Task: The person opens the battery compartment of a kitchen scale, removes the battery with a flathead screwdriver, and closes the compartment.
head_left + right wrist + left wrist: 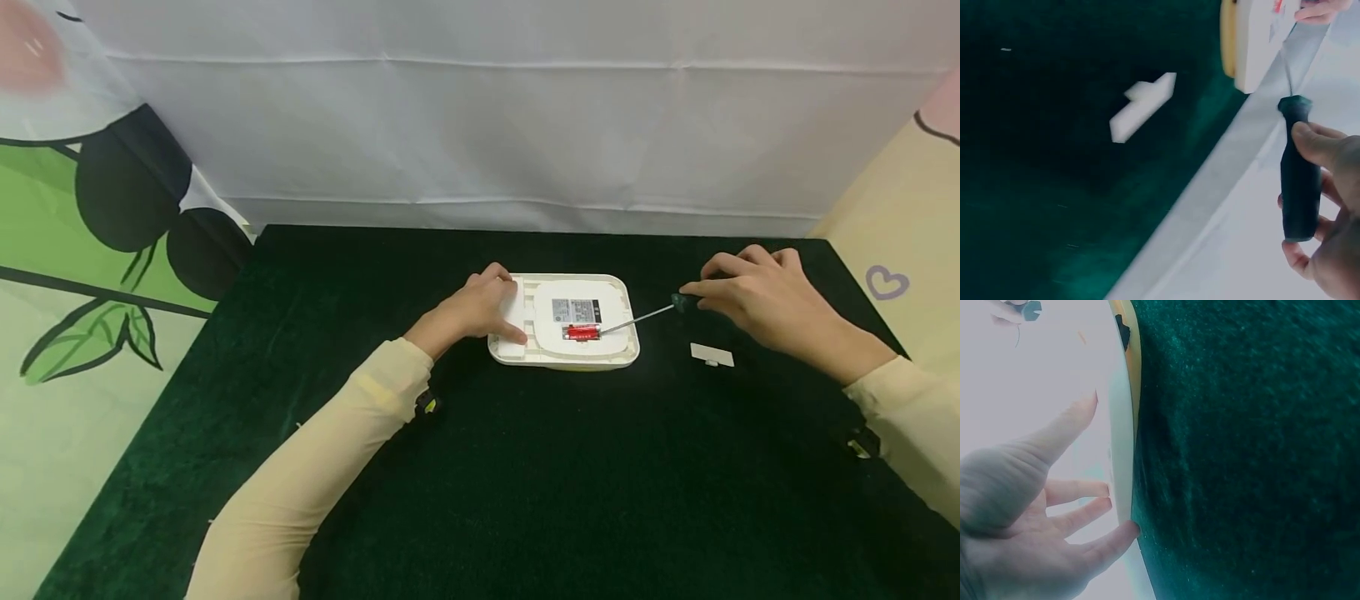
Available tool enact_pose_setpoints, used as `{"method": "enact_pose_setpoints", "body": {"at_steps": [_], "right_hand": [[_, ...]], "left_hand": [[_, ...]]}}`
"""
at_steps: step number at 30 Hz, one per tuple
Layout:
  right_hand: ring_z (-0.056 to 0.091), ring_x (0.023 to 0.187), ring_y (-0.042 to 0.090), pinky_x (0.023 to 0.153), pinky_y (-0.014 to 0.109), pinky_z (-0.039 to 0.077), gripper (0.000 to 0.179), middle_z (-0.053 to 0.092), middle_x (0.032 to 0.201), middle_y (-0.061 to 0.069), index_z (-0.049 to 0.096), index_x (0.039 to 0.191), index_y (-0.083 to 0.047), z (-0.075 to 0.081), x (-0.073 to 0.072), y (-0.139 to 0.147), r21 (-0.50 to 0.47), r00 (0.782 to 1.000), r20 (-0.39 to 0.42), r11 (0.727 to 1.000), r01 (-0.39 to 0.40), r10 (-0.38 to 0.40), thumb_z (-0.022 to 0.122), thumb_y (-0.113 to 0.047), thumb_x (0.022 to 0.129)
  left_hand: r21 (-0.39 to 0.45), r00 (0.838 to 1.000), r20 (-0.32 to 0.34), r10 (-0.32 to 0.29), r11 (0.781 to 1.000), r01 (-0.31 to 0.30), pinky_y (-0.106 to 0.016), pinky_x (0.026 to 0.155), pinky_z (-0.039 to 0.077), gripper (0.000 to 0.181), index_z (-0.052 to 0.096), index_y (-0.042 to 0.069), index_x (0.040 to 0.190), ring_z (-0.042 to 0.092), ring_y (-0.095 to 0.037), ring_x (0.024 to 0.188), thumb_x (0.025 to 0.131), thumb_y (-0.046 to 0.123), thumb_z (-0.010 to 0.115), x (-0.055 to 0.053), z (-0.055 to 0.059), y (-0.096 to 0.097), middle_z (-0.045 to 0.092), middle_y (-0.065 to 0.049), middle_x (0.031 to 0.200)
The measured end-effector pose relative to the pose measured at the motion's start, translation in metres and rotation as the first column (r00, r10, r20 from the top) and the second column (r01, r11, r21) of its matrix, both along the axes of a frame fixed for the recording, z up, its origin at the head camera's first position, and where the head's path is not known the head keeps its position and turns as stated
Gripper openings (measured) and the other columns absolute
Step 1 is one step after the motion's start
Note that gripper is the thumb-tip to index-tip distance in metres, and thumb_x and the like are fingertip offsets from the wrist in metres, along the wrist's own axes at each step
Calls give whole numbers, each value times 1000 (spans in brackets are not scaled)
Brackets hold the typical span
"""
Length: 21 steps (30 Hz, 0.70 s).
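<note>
A white, rounded, flat device [550, 291] lies underside up, with red batteries [581, 332] in its uncovered compartment. My left hand [483, 304] rests across its left end, thumb on the near side, fingers toward the far side. In the left wrist view, those fingers [1079, 515] are extended against the pale surface near its edge. My right hand [765, 293] holds a screwdriver [1300, 181] by its dark handle, thumb and fingers around it. The thin metal shaft [637, 319] slants down leftward, its tip at the right end of the batteries.
A small white battery cover [712, 355] with a tab lies on the dark green cloth [525, 483], right of the device. Behind the table hangs a white curtain [480, 133]. Printed panels stand at the left and right sides.
</note>
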State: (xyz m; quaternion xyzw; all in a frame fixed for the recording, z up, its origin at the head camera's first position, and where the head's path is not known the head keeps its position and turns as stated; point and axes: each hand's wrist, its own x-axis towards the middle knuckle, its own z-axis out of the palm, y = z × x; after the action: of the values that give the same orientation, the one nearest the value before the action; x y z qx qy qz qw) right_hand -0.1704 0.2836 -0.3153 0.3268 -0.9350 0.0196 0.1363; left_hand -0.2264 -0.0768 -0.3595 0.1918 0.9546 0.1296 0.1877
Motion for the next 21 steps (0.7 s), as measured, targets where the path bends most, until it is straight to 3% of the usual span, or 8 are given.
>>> {"method": "enact_pose_setpoints", "body": {"at_steps": [4, 7, 13, 21], "right_hand": [[50, 90, 26, 71, 45, 30, 29, 63, 108, 6, 73, 115, -17, -21, 0, 13, -65, 988, 149, 996, 55, -45, 73, -11, 86], [49, 89, 23, 69, 40, 29, 29, 63, 108, 6, 73, 115, -14, -36, 0, 23, -120, 977, 209, 991, 63, -37, 72, -9, 86], [45, 85, 15, 66, 31, 31, 31, 63, 108, 5, 73, 114, -12, -57, -3, 31, -198, 984, 173, 980, -8, 43, 73, -5, 84], [43, 89, 10, 70, 30, 33, 31, 63, 109, 3, 72, 115, -12, -66, -1, 31, -263, 971, 240, 963, 53, 12, 71, -3, 86]], "left_hand": [[-7, 1000, 2, -1, 1000, 1, -42, 107, 37, 85, 46, 11, 145, 36, -27, 128, 78, 52, 77, 0, 0, 0, 28, -5, 152], [-7, 1000, 5, -1, 1000, 1, -42, 108, 37, 85, 45, 11, 146, 36, -27, 128, 78, 52, 77, 0, -1, 1, 28, -5, 152], [-11, 1000, 0, 1, 1000, -1, -42, 108, 38, 86, 45, 11, 146, 36, -27, 128, 78, 52, 78, 0, -1, 1, 28, -5, 152], [-5, 1000, -3, -1, 1000, 1, -43, 108, 37, 86, 45, 11, 145, 35, -27, 130, 78, 52, 78, 0, -1, -1, 27, -4, 151]]}}
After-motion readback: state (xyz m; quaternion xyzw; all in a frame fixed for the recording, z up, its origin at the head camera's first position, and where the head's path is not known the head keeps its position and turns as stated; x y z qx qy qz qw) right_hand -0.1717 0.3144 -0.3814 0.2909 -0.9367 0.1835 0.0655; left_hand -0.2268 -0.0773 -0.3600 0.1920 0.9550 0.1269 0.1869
